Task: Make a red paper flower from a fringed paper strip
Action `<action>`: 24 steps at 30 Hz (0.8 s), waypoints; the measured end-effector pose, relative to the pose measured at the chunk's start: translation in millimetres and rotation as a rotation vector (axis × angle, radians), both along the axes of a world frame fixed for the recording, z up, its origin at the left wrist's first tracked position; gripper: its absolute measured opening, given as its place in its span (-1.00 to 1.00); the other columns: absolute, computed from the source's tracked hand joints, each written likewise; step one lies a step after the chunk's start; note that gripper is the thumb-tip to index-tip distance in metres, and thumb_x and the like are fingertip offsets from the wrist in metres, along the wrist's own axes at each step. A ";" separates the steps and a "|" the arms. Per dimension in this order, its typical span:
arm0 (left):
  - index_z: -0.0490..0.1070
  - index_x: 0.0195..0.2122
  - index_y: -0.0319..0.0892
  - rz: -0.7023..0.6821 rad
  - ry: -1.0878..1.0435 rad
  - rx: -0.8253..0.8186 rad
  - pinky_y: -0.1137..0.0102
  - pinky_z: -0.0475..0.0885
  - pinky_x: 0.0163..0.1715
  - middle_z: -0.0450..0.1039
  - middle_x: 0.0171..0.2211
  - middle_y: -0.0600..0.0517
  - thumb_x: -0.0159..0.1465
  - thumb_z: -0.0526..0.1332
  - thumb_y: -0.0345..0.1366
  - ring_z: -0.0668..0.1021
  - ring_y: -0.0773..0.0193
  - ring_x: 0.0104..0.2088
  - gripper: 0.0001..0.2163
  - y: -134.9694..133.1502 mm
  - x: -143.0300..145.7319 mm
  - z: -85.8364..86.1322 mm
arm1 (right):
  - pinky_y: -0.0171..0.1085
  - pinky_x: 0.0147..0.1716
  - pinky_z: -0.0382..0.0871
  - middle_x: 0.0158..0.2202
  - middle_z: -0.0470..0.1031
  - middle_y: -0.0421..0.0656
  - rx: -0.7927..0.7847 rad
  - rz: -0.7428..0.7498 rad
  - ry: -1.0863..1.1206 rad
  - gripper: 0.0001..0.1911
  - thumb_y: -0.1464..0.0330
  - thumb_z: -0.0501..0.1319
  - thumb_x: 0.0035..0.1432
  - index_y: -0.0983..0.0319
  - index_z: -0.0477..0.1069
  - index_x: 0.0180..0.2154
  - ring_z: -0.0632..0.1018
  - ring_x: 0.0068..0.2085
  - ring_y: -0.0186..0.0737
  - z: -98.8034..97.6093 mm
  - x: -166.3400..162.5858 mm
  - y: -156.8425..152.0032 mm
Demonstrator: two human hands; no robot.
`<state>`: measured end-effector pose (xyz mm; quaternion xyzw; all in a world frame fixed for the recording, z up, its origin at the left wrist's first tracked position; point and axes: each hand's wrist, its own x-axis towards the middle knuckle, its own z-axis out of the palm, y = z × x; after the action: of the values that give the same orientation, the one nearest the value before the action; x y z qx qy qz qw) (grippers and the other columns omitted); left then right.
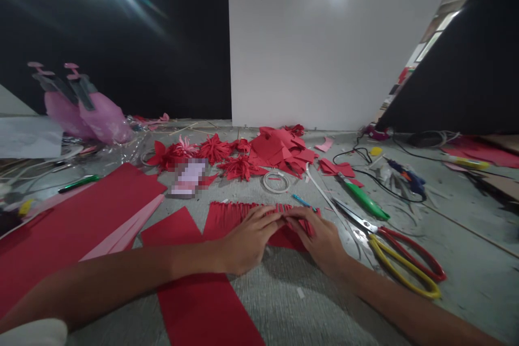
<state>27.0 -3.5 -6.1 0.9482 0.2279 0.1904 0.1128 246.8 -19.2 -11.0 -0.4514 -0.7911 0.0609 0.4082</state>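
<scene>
So you've got both hands on the fringed red strip (227,223), which lies on the table (308,308) right in front of you, slit side facing the far edge. Your left hand (253,235) lies over it with the fingers stretched across the slits, I guess to stop it sliding around. Your right hand (326,238) comes in from the other end, fingers bent, and the 2 sets of fingertips meet at the fringe. Can't tell whether either grip is pinching paper or just pressing, since your fingers hide the contact.

The scissors (368,225) are just past your right hand, handles toward the table's near right corner, which looks handy for that side. The green cutter (366,201) is next to the blades, probably same logic. The tape roll (277,191) lies just beyond your fingertips, easy for both hands. That big red sheet (101,216) runs along the left side, and the red fringed flowers (214,147) are bunched toward the far edge, likely so they don't crowd you.
</scene>
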 end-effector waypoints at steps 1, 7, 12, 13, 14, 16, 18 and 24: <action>0.04 0.31 -0.27 0.001 -0.007 -0.002 0.03 0.11 0.31 0.18 0.27 -0.17 0.15 0.08 -0.59 0.08 0.02 0.36 -0.35 0.3 0.0 -0.7 | -0.19 -0.18 0.53 -0.23 0.61 -0.15 0.004 0.013 0.000 -0.87 0.37 0.11 0.33 0.13 0.39 -0.12 0.63 -0.22 -0.18 0.4 0.0 0.1; 0.07 0.29 -0.23 0.019 -0.029 -0.015 0.05 0.13 0.30 0.21 0.24 -0.14 0.18 0.03 -0.59 0.11 0.06 0.33 -0.39 -0.6 -0.1 2.7 | -0.22 -0.18 0.54 -0.22 0.56 -0.12 0.066 0.051 0.020 -0.73 0.46 0.00 0.35 0.13 0.45 -0.12 0.59 -0.20 -0.22 4.0 -0.4 3.4; 0.09 0.28 -0.28 0.002 -0.006 -0.009 0.04 0.13 0.30 0.22 0.23 -0.17 0.17 0.05 -0.55 0.12 0.01 0.33 -0.40 -0.7 -0.3 3.9 | -0.23 -0.22 0.55 -0.22 0.54 -0.11 0.045 0.069 0.024 -0.73 0.45 0.04 0.34 0.14 0.48 -0.08 0.59 -0.21 -0.22 5.6 -1.8 4.0; 0.09 0.28 -0.28 0.003 -0.008 -0.006 0.04 0.14 0.29 0.22 0.23 -0.18 0.17 0.05 -0.54 0.12 0.01 0.33 -0.40 -0.6 -0.4 3.1 | -0.23 -0.22 0.56 -0.22 0.54 -0.11 0.041 0.073 0.024 -0.74 0.45 0.05 0.34 0.14 0.48 -0.09 0.59 -0.21 -0.21 5.9 -1.9 3.8; 0.09 0.29 -0.28 0.004 -0.008 -0.002 0.03 0.14 0.29 0.22 0.23 -0.18 0.17 0.05 -0.54 0.11 0.01 0.33 -0.39 -0.5 -0.5 2.3 | -0.22 -0.21 0.56 -0.22 0.55 -0.11 0.039 0.075 0.021 -0.74 0.44 0.05 0.34 0.14 0.48 -0.10 0.59 -0.21 -0.21 6.2 -2.0 3.6; 0.08 0.29 -0.26 0.005 -0.008 0.005 0.01 0.14 0.28 0.22 0.24 -0.18 0.16 0.06 -0.53 0.11 0.00 0.33 -0.38 -0.2 -0.8 0.8 | -0.21 -0.21 0.56 -0.23 0.56 -0.11 0.040 0.072 0.011 -0.73 0.43 0.03 0.35 0.14 0.49 -0.12 0.60 -0.22 -0.20 6.8 -1.8 3.2; 0.07 0.30 -0.25 0.002 -0.003 0.002 -0.01 0.13 0.28 0.21 0.24 -0.18 0.15 0.07 -0.51 0.10 -0.01 0.34 -0.37 0.1 -1.0 0.2 | -0.20 -0.21 0.56 -0.23 0.56 -0.12 0.045 0.067 0.001 -0.73 0.42 0.03 0.35 0.14 0.50 -0.13 0.60 -0.23 -0.20 6.8 -1.5 3.0; 0.07 0.30 -0.24 0.005 -0.006 -0.012 0.01 0.12 0.29 0.21 0.25 -0.16 0.12 0.08 -0.54 0.10 -0.01 0.33 -0.35 0.5 -1.4 0.1 | -0.20 -0.23 0.56 -0.27 0.56 -0.13 0.034 0.072 0.009 -0.77 0.42 0.07 0.34 0.13 0.50 -0.16 0.59 -0.24 -0.20 4.1 -1.9 3.3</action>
<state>25.6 -3.0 -6.0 0.9463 0.2310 0.1922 0.1190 244.9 -16.0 -7.0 -0.4154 -0.8058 0.0640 0.4171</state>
